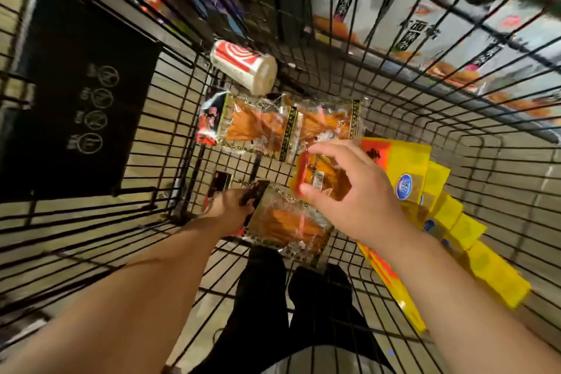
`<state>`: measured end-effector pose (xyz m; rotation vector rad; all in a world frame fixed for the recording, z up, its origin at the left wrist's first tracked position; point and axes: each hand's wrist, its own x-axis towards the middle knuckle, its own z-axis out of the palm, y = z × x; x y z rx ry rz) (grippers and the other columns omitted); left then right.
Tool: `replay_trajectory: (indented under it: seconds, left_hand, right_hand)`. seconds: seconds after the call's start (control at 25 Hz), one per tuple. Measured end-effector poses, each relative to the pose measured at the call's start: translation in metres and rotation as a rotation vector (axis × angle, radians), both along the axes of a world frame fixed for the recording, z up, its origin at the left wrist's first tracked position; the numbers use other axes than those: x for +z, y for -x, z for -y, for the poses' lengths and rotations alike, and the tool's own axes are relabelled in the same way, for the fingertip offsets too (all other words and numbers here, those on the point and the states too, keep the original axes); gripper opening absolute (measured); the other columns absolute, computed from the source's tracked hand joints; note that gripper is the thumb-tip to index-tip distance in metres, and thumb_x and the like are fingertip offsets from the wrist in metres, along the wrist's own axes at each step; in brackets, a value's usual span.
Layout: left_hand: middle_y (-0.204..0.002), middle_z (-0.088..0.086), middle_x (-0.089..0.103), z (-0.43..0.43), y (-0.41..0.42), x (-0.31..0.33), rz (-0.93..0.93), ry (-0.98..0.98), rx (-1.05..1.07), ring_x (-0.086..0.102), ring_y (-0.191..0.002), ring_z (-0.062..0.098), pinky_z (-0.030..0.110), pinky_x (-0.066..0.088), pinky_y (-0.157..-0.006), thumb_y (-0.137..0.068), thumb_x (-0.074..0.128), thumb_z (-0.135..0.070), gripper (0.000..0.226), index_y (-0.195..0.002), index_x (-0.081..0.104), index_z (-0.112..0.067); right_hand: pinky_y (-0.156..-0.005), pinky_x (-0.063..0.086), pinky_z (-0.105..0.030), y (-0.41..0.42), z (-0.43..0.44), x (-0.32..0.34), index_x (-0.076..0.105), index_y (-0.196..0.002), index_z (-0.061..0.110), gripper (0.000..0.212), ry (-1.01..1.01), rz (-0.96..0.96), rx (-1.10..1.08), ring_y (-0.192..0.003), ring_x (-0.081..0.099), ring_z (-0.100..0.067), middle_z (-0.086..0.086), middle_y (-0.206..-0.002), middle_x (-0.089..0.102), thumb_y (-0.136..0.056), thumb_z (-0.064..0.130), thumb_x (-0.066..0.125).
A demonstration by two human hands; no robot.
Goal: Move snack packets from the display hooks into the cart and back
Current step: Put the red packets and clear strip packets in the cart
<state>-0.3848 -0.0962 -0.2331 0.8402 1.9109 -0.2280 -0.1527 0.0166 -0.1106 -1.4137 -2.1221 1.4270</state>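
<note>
I look down into a black wire cart (170,118). On its floor lie clear snack packets with orange strips: two side by side (255,127) (328,124) and a nearer one (291,222). My left hand (227,209) grips the red-black end of that nearer packet. My right hand (349,191) hovers above the cart floor with fingers spread and curved over a small orange packet (321,182); whether it touches the packet is unclear. A strip of yellow packets (449,222) lies along the right side.
A white and red cup (246,67) lies on its side at the far end of the cart. A black sign panel (76,106) hangs on the left wall. Boxes of snacks (409,24) stand beyond the far wall. My dark trouser legs (291,313) show below the cart.
</note>
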Motion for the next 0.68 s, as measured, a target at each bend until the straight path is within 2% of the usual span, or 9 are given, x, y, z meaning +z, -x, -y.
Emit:
replay_trajectory:
  seconds: [0.08, 0.16, 0.24, 0.28, 0.36, 0.4, 0.44, 0.56, 0.68]
  left_hand:
    - [-0.08, -0.014, 0.061, -0.008, -0.002, 0.014, 0.086, -0.025, -0.074, 0.056, -0.064, 0.003, 0.017, 0.039, -0.044, -0.102, 0.059, -0.025, 0.016, -0.112, 0.067, -0.035]
    - [-0.08, -0.01, 0.061, -0.02, -0.003, 0.036, 0.246, -0.045, -0.103, 0.058, -0.059, 0.003, 0.015, 0.044, -0.044, -0.105, 0.055, -0.026, 0.018, -0.095, 0.057, -0.041]
    - [-0.09, -0.001, 0.069, -0.036, 0.001, 0.061, 0.384, -0.008, -0.2, 0.068, -0.072, 0.011, 0.029, 0.057, -0.062, -0.104, 0.053, -0.035, 0.012, -0.093, 0.057, -0.037]
    - [-0.094, 0.0, 0.071, -0.045, 0.005, 0.073, 0.439, 0.027, -0.273, 0.07, -0.08, 0.017, 0.038, 0.061, -0.07, -0.103, 0.052, -0.04, 0.01, -0.096, 0.058, -0.039]
    - [-0.091, -0.009, 0.073, -0.064, 0.015, 0.099, 0.575, 0.107, -0.319, 0.07, -0.081, 0.012, 0.036, 0.064, -0.066, -0.104, 0.052, -0.039, 0.013, -0.1, 0.061, -0.047]
    - [-0.089, -0.013, 0.074, -0.072, 0.02, 0.11, 0.644, 0.136, -0.295, 0.069, -0.077, 0.008, 0.029, 0.061, -0.063, -0.105, 0.053, -0.036, 0.018, -0.102, 0.063, -0.05]
    - [-0.089, -0.014, 0.074, -0.08, 0.025, 0.119, 0.685, 0.138, -0.269, 0.069, -0.077, 0.009, 0.028, 0.059, -0.063, -0.105, 0.054, -0.035, 0.019, -0.105, 0.064, -0.051]
    - [-0.093, -0.008, 0.073, -0.095, 0.041, 0.129, 0.587, 0.05, -0.379, 0.069, -0.085, 0.021, 0.038, 0.057, -0.074, -0.102, 0.057, -0.047, 0.011, -0.11, 0.065, -0.05]
    - [-0.079, -0.024, 0.069, -0.091, 0.051, 0.118, 0.493, -0.133, -0.27, 0.063, -0.069, -0.004, 0.023, 0.049, -0.065, -0.096, 0.062, -0.056, 0.014, -0.096, 0.068, -0.044]
  right_hand:
    - [-0.099, 0.032, -0.007, 0.005, 0.002, -0.01, 0.052, -0.129, 0.045, 0.051, 0.07, 0.039, -0.012, -0.12, 0.043, 0.014, 0.034, -0.126, 0.046, -0.082, 0.044, 0.075]
    - [-0.104, 0.036, -0.019, 0.009, 0.003, -0.022, 0.045, -0.137, 0.046, 0.068, 0.222, 0.147, 0.044, -0.129, 0.042, 0.003, 0.026, -0.138, 0.043, -0.078, 0.044, 0.08]
    - [-0.115, 0.037, -0.033, 0.015, 0.004, -0.034, 0.034, -0.151, 0.037, 0.094, 0.362, 0.327, 0.227, -0.142, 0.039, -0.014, 0.009, -0.157, 0.037, -0.073, 0.046, 0.085]
    - [-0.111, 0.043, -0.034, 0.018, 0.004, -0.04, 0.029, -0.155, 0.033, 0.103, 0.456, 0.373, 0.286, -0.138, 0.045, -0.017, 0.005, -0.16, 0.036, -0.07, 0.047, 0.087]
    - [-0.085, 0.052, -0.014, 0.019, 0.002, -0.047, 0.026, -0.157, 0.031, 0.116, 0.693, 0.334, 0.258, -0.113, 0.058, -0.009, 0.005, -0.157, 0.041, -0.063, 0.048, 0.092]
    - [-0.081, 0.045, -0.005, 0.019, 0.002, -0.049, 0.025, -0.158, 0.029, 0.122, 0.765, 0.32, 0.244, -0.112, 0.056, -0.005, 0.007, -0.156, 0.039, -0.059, 0.053, 0.092]
    - [-0.088, 0.037, -0.003, 0.019, 0.003, -0.05, 0.023, -0.159, 0.026, 0.127, 0.788, 0.348, 0.265, -0.121, 0.05, -0.005, 0.008, -0.157, 0.034, -0.056, 0.06, 0.09]
    - [-0.101, 0.028, -0.018, 0.021, 0.019, -0.053, 0.034, -0.154, 0.023, 0.117, 0.719, 0.42, 0.239, -0.138, 0.037, -0.015, 0.004, -0.155, 0.034, -0.059, 0.065, 0.087]
    - [-0.098, 0.042, -0.026, 0.026, 0.031, -0.058, 0.058, -0.133, 0.019, 0.075, 0.753, 0.333, -0.056, -0.115, 0.058, -0.019, 0.002, -0.131, 0.061, -0.07, 0.049, 0.088]
